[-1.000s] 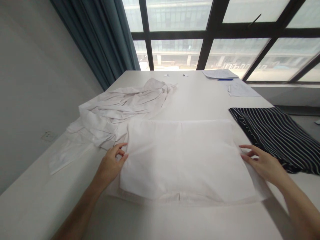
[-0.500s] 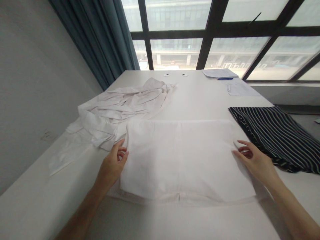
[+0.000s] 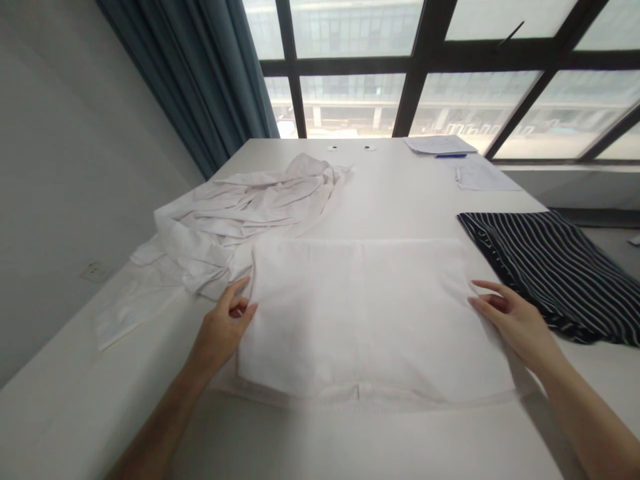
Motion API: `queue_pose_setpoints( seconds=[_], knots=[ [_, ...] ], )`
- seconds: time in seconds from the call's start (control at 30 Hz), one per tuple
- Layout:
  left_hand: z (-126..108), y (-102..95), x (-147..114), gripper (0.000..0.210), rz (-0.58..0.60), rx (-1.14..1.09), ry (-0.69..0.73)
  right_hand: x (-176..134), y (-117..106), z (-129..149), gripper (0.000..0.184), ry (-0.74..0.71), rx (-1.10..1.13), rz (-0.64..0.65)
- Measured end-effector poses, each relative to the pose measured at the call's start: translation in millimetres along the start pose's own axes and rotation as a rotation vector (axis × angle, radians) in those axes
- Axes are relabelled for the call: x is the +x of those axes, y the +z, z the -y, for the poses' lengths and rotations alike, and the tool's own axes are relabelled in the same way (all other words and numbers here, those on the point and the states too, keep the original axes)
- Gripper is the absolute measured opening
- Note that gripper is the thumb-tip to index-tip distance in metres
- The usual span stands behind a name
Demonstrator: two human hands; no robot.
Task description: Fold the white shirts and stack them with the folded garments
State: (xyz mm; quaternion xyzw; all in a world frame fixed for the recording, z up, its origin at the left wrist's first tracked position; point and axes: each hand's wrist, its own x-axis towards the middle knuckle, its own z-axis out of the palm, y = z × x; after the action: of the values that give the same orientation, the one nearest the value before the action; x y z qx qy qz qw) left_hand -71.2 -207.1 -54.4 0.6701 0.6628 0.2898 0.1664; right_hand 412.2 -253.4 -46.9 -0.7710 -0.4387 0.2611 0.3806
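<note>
Half-curled at nine and three o'clock, the left hand (image 3: 220, 330) and right hand (image 3: 520, 327), grip unclear, seemingly straighten the folded white cloth (image 3: 380, 313), the next move calling for matched tension.

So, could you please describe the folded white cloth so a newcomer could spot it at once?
Start at the white table by the window. On its near part, between the left hand and right hand, lies the folded white cloth. It is flat, unlike the rumpled white cloth at its left, and plain, unlike the striped cloth at its right.
</note>
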Motion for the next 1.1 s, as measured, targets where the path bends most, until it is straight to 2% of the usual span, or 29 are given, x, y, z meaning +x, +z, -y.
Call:
queue_pose_setpoints(
  seconds=[0.17,0.4,0.6,0.7,0.87,1.1],
  knots=[
    [1,1.8,1,0.053,0.013,0.017,0.012,-4,5,7,0.072,0.058,0.048,0.046],
    [3,1.4,0,0.051,0.027,0.018,0.01,-3,5,2,0.069,0.116,-0.007,-0.048],
    [6,2.0,0,0.049,0.041,0.021,0.008,-1,12,-6,0.073,0.027,0.132,-0.081],
    [6,2.3,0,0.049,0.041,0.022,0.017,-1,12,-7,0.066,-0.021,0.091,-0.128],
    [3,0.2,0,0.048,0.045,0.027,0.043,1,10,-11,0.065,-0.046,0.063,-0.113],
    [4,-1.6,0,0.048,0.075,-0.005,0.077,1,10,-8,0.061,-0.109,-0.155,-0.16]
  ],
)
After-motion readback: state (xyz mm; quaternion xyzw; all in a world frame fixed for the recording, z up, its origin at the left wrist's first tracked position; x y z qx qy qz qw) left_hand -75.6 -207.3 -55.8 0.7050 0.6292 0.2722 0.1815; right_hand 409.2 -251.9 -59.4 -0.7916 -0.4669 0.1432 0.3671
